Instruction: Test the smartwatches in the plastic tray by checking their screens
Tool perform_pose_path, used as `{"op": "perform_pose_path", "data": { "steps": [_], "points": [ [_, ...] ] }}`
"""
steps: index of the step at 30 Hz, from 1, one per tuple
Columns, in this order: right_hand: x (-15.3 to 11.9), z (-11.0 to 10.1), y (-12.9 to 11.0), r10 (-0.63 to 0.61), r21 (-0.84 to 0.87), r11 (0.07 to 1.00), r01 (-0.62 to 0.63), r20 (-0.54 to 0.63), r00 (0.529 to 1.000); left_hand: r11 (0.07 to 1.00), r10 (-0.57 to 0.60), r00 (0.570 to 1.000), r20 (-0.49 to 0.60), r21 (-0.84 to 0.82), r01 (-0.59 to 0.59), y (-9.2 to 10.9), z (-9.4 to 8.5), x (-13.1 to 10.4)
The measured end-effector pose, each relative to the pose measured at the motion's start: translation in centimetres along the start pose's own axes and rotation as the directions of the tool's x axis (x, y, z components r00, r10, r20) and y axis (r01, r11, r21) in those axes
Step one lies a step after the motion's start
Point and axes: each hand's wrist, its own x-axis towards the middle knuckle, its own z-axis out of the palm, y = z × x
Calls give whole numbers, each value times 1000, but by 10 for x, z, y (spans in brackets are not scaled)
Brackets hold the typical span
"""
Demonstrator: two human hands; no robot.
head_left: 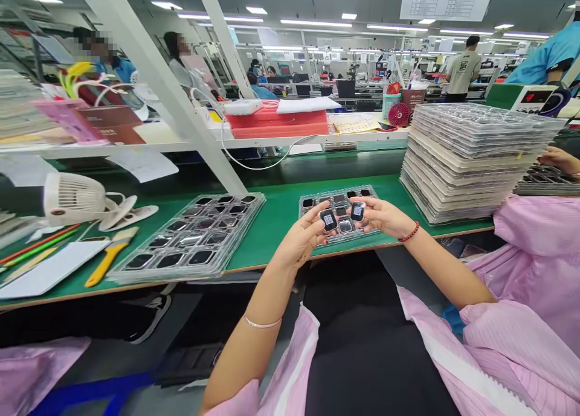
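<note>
My left hand (304, 235) pinches a smartwatch body (328, 220), a small dark rounded square with a white code printed on its face. A second, similar smartwatch body (357, 211) is between the fingers of my right hand (379, 217), its code also turned toward me. Both are held up side by side, slightly apart. Beneath and behind them lies a clear plastic tray (304, 197) with several dark square pieces in its pockets; my hands hide part of it. To the left, a stack of clear trays (233, 256) carries more dark square pieces in rows.
A tall stack of trays (471, 168) rises at the right. On the left lie a yellow-handled brush (109, 259), a white fan (75, 198), pencils and a white pad (54, 271). A slanted white post (181, 102) meets the shelf. A co-worker's hand (560, 160) shows at far right.
</note>
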Motion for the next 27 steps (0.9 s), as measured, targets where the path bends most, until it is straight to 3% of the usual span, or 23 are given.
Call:
{"op": "perform_pose_path", "data": {
  "steps": [7, 12, 16, 27],
  "points": [
    [3, 2, 7, -46, -55, 998, 43, -57, 997, 997, 34, 998, 61, -72, -30, -18, -4, 6],
    [27, -20, 17, 18, -168, 985, -25, -46, 999, 999, -3, 997, 76, -50, 7, -20, -11, 34],
    [56, -29, 17, 42, -214, 976, -49, -38, 998, 999, -32, 997, 66, -2, 32, -15, -19, 55],
    [114, -29, -5, -6, -172, 985, 24, 104, 995, 998, -15, 1000, 3, 61, 15, 14, -38, 88]
  ]
}}
